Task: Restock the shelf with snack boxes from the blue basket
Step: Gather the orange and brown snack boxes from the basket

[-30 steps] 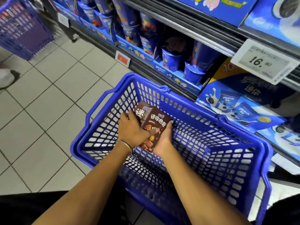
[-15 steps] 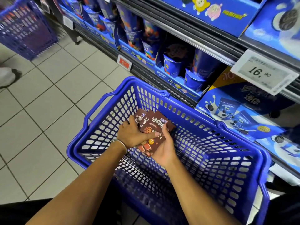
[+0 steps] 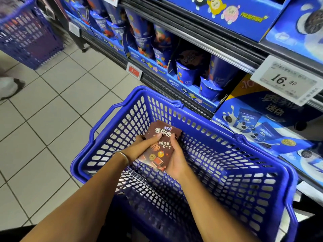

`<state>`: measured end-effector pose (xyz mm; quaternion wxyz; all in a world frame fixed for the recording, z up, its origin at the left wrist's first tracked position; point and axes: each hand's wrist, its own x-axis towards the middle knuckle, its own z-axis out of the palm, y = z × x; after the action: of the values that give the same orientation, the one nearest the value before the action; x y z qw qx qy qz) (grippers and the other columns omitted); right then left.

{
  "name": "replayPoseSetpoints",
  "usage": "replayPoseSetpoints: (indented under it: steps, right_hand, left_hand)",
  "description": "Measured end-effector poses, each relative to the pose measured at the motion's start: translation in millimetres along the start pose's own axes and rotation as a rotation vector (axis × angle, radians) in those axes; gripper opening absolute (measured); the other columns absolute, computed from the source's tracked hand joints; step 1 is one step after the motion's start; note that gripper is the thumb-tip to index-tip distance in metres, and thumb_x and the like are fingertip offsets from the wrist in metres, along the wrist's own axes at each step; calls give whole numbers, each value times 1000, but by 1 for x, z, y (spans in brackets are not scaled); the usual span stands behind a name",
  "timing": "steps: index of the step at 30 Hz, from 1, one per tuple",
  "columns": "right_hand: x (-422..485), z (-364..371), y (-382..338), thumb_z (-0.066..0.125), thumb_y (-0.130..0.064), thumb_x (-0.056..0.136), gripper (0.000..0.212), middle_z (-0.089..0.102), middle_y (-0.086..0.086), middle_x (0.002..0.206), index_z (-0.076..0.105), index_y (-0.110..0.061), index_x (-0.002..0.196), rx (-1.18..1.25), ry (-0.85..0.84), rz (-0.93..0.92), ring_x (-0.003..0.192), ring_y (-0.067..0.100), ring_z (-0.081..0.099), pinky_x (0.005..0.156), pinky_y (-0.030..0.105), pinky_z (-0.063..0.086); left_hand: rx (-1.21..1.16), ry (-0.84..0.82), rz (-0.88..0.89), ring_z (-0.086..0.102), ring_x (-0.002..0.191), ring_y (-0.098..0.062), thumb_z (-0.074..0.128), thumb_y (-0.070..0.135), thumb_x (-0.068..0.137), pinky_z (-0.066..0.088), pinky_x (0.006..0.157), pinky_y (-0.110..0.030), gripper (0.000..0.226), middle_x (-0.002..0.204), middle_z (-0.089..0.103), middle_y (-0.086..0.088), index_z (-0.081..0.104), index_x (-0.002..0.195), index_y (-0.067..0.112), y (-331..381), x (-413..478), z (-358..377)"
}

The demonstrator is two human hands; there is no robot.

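Fingers (image 3: 154, 137) of the left hand (image 3: 138, 151) and right hand (image 3: 176, 158) curl round a brown snack box (image 3: 163, 137), tilted inside the blue basket (image 3: 195, 119), forearms reaching over its near rim. Beyond the basket's far rim, the shelf (image 3: 157, 83) carries blue cups (image 3: 185, 75).

Worn on the head, the wide-angle camera looks forward and down from close above the blue perforated plastic basket (image 3: 218, 154) at near centre. Left lies pale tiled floor (image 3: 43, 119), far and right the dark metal shelf (image 3: 201, 37).
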<state>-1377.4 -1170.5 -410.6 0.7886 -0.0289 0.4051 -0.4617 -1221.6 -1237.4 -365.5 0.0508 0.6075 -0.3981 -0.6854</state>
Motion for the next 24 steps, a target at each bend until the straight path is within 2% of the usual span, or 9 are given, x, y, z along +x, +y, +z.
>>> replayPoseSetpoints:
  steps: [2,3,6,9,12,15,18,21,24]
  right_hand:
    - [3,4,0,56,-67,91,69,60,18,139,63,-15,135,-13,29,-5,129,36,57,113,55,40]
    - [5,5,-1,59,-67,89,68,63,18,136,65,-15,132,-23,55,-6,126,36,60,110,54,44]
    - [7,11,-4,60,-64,87,54,70,13,125,77,-20,114,-53,91,7,113,30,69,88,42,59]
    - [1,14,-8,62,-63,86,48,71,12,123,79,-24,109,-61,128,13,111,28,70,84,40,60]
    - [-23,28,-21,67,-64,82,62,70,13,126,73,-18,123,-55,197,-17,115,31,68,98,48,54]
    - [-73,63,-47,62,-64,86,67,69,13,127,66,-15,131,-91,258,-2,117,31,67,108,52,46]
    - [-138,121,-80,62,-57,88,62,68,16,128,67,-12,130,-57,264,-48,115,32,67,100,46,54]
    - [-215,191,-119,55,-52,94,48,70,16,125,76,-16,117,-32,272,-74,110,30,70,87,41,60]
    - [-297,264,-164,56,-50,93,44,72,15,120,78,-16,112,-31,253,-106,104,28,73,80,38,60]
  left_hand:
    - [-45,-66,-12,79,103,-30,77,83,69,60,99,-47,107,116,79,-11,51,141,9,1,0,-4]
    - [-76,-87,-19,78,102,-32,71,84,74,60,99,-48,99,115,79,-13,59,136,8,2,-1,-4]
    - [-241,-102,-44,80,94,-31,44,89,84,65,76,-36,92,111,79,-17,70,125,11,4,-3,2]
    - [-278,-105,-62,78,102,-32,25,93,85,65,75,-35,101,116,78,-17,70,130,14,4,0,5]
    - [-243,-122,-19,79,100,-30,32,90,87,66,69,-33,89,114,80,-13,72,126,20,15,-17,7]
    - [-213,-52,48,79,103,-29,50,95,77,63,90,-41,89,114,80,-9,74,122,23,36,-63,15]
    - [-290,-38,81,77,108,-30,66,96,65,62,91,-40,95,119,79,-8,76,125,23,76,-129,20]
    - [-320,-93,101,74,117,-32,74,85,72,52,110,-51,83,127,76,-8,72,131,27,126,-207,15]
    - [-329,-146,113,62,135,-32,73,87,71,40,120,-55,89,144,66,-8,66,140,31,191,-299,11]
